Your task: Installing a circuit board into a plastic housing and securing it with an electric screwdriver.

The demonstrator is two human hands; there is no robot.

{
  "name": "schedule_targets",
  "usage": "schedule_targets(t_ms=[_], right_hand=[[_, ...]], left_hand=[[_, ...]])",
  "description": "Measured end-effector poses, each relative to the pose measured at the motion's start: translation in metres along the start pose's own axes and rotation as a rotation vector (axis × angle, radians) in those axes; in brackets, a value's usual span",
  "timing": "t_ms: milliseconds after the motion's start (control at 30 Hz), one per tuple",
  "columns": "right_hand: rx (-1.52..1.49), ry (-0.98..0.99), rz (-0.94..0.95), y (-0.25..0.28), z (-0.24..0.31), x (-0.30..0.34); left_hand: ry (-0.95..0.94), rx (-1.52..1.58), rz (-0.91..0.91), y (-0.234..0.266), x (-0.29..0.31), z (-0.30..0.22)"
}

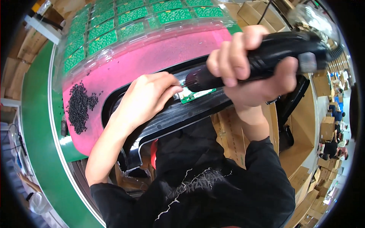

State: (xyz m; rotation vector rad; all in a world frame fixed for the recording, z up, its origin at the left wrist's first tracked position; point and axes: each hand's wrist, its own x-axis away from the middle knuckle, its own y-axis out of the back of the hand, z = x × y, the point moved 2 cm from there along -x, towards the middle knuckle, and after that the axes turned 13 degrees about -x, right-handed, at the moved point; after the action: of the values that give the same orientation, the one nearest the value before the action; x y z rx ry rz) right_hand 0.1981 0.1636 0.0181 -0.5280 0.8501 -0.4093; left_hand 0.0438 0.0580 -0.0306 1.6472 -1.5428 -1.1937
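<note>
My right hand (262, 72) is wrapped round a black electric screwdriver (285, 49), its nose pointing left and slightly blurred. The screwdriver's tip end meets the pinched fingertips of my left hand (150, 93); whatever they hold there is hidden. Under the tip lies a small green circuit board (190, 97), partly covered by the screwdriver and my fingers. That board rests in a long black plastic housing (171, 120), which lies across the near edge of the pink mat, with my left wrist over its left part.
A heap of small black screws (80, 108) sits on the pink mat (152, 49) at the left. Behind, clear trays carry rows of green circuit boards (131, 16). The green table (42, 114) curves along the left. Cardboard boxes (304, 125) stand at the right, one with black parts.
</note>
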Motion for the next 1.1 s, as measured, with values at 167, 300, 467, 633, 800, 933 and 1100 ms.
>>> schedule_targets(t_ms=[167, 300, 467, 633, 800, 933, 1100], right_hand=[[-0.032, 0.021, 0.263, 0.006, 0.017, -0.007], [-0.049, 0.023, 0.265, 0.003, 0.017, -0.005], [0.046, -0.026, 0.256, -0.006, 0.018, -0.004], [0.054, -0.199, 0.068, 0.006, -0.012, 0.016], [0.208, -0.23, 0.053, 0.009, -0.018, 0.023], [0.233, -0.245, 0.051, 0.003, -0.022, 0.021], [0.37, -0.281, 0.053, -0.009, -0.027, 0.016]], left_hand=[[-0.046, 0.262, -0.159, 0.003, 0.0, -0.001], [0.019, 0.445, -0.098, -0.001, 0.001, 0.004], [0.059, 0.447, -0.023, 0.001, -0.001, 0.001], [-0.115, 0.099, 0.217, -0.01, 0.008, 0.013], [-0.153, 0.061, 0.355, -0.014, 0.01, 0.008], [-0.163, 0.014, 0.376, -0.014, 0.009, 0.005], [0.106, 0.071, 0.515, -0.012, 0.012, 0.002]])
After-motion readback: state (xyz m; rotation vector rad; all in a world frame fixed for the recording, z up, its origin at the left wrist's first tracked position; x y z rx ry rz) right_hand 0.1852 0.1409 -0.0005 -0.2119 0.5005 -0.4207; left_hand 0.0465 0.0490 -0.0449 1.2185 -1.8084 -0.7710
